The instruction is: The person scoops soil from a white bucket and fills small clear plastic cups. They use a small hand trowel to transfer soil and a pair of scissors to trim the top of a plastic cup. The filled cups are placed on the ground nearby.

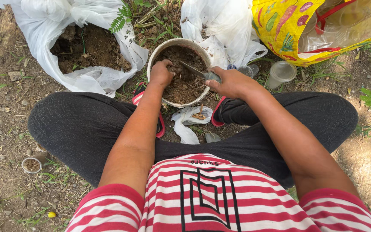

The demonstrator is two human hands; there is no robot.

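With the left hand [161,73] fisted in the soil of the round white plastic pot [168,49], the right hand [230,82] gripping the metal trowel [196,71] should lever gently, blade kept low

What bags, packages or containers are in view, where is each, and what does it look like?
White plastic bag, upper left: open, crumpled, holds dark soil.
White plastic bag, top centre: crumpled, behind the bucket.
Yellow tote bag, upper right: bright vegetable pictures, red trim, clear cups inside.
Round pale bucket, centre: soil inside, both hands at it.
Clear plastic cup, right of the bucket: lying on the ground.
Small round cup, lower left: soil inside.
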